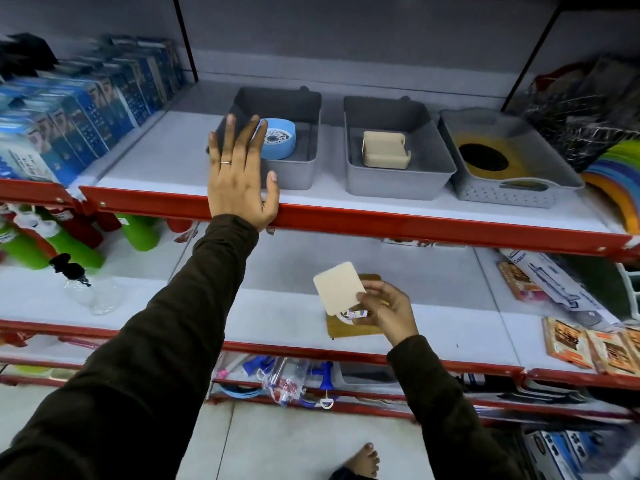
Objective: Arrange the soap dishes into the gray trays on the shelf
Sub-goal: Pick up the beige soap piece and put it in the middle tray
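Three gray trays stand in a row on the upper shelf. The left tray [298, 168] holds a round blue soap dish [278, 138]. The middle tray [398, 181] holds a cream square soap dish [384, 150]. The right tray [519, 190] holds a yellow dish with a dark centre [485, 159]. My left hand [239, 174] is raised flat with fingers spread in front of the left tray's near-left corner, holding nothing. Lower down, my right hand [388, 311] grips a cream square soap dish [339, 287] above a brown wooden dish [349, 325] lying on the middle shelf.
Blue boxed goods [86, 109] fill the upper shelf's left side; black wire baskets [581, 109] and coloured plates [620, 181] sit at the right. Green bottles [69, 244], a clear bottle [86, 289] and packaged items [571, 327] lie on the middle shelf. Red shelf edges [415, 223] protrude.
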The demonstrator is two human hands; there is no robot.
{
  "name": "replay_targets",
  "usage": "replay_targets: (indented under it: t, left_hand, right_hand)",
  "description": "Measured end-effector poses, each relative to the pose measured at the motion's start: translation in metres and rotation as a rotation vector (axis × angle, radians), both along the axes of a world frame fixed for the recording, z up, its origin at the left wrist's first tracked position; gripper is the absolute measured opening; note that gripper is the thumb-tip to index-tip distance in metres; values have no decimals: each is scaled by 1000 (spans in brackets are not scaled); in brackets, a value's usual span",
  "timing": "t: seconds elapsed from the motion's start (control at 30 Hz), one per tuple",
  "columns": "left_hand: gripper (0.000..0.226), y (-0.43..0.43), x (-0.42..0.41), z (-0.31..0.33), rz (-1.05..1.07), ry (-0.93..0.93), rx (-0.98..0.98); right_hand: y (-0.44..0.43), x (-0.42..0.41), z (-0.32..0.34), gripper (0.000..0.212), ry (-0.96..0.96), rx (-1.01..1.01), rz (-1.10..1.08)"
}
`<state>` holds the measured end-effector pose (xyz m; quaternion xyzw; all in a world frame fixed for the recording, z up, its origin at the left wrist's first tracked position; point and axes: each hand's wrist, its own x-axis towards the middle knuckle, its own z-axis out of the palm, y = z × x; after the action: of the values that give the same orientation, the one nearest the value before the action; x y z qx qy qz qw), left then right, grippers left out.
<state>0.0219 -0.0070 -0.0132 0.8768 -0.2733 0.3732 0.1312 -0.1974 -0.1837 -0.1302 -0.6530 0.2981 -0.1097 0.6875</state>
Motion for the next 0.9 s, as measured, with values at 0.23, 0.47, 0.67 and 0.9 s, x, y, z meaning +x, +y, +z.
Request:
replay_targets:
  t: [0.23, 0.47, 0.67, 0.9]
  left_hand:
    - [76, 3, -6, 1, -29, 76, -10]
    - [79, 3, -6, 2, -27, 109, -15]
    - [78, 3, -1, 0, -29, 115, -12]
    - [77, 2, 2, 0, -37, 118, -23]
  right_hand:
    - [2, -9, 131, 22, -390, 9, 4]
    - [-10, 0, 168, 22, -439, -50, 6]
    - [-62, 32, 191, 20, -380, -205, -137]
    - [-130, 149, 204, 20, -37, -383, -272]
